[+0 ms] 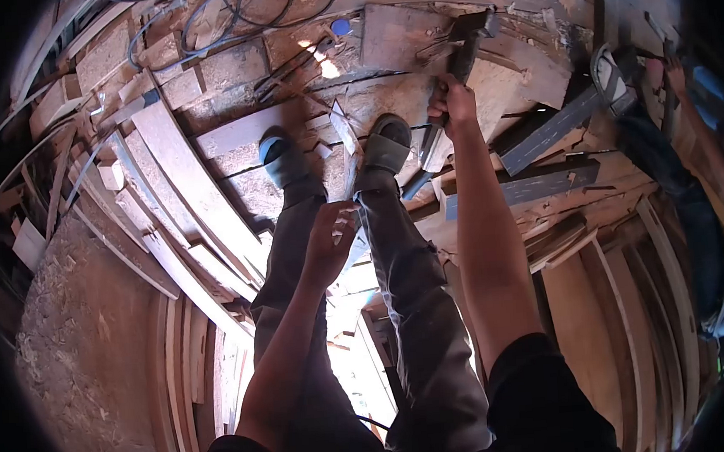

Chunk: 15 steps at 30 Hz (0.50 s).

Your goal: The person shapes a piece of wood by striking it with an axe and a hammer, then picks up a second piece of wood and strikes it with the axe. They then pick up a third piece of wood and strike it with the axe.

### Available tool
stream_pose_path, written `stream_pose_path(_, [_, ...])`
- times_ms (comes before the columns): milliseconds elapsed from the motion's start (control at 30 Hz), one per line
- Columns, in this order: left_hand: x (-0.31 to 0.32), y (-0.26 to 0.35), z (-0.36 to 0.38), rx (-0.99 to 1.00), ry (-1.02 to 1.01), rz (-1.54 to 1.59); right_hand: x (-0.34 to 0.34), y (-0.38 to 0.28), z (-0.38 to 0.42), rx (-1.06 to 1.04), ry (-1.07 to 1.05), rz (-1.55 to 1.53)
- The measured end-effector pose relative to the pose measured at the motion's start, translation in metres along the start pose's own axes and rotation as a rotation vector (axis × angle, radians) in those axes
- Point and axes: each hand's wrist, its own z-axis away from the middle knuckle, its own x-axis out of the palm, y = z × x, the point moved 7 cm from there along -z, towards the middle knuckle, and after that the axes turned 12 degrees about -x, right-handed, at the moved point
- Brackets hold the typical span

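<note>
My right hand [452, 103] is wrapped round the handle of a hammer [465, 54], raised over the floor boards at the upper right, its head pointing away from me. Between my two feet a narrow, splintered strip of wood [346, 136] stands with its near end at my left hand [330, 238]. The left fingers are curled closed about that near end, in front of my shins; part of the grip is hidden. The hammer head and the strip are well apart.
Long boards [180, 171] lie on the left, and grey painted planks [547, 136] on the right. A cable [237, 10] loops at the top. Another person's leg [684, 206] and arm are at the far right. A blue round lid [341, 27] lies ahead.
</note>
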Motion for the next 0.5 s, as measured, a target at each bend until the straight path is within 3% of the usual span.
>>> stream_pose_path(300, [0.004, -0.022, 0.0, -0.021, -0.013, 0.008, -0.034, -0.001, 0.038, 0.032, 0.043, 0.273])
stream_pose_path(433, [0.002, 0.0, 0.01, -0.063, -0.08, 0.066, -0.039, 0.021, 0.042, 0.02, 0.044, 0.322])
stream_pose_path(500, [0.004, 0.013, 0.003, -0.093, -0.15, 0.166, -0.038, 0.028, 0.036, -0.036, -0.015, 0.537])
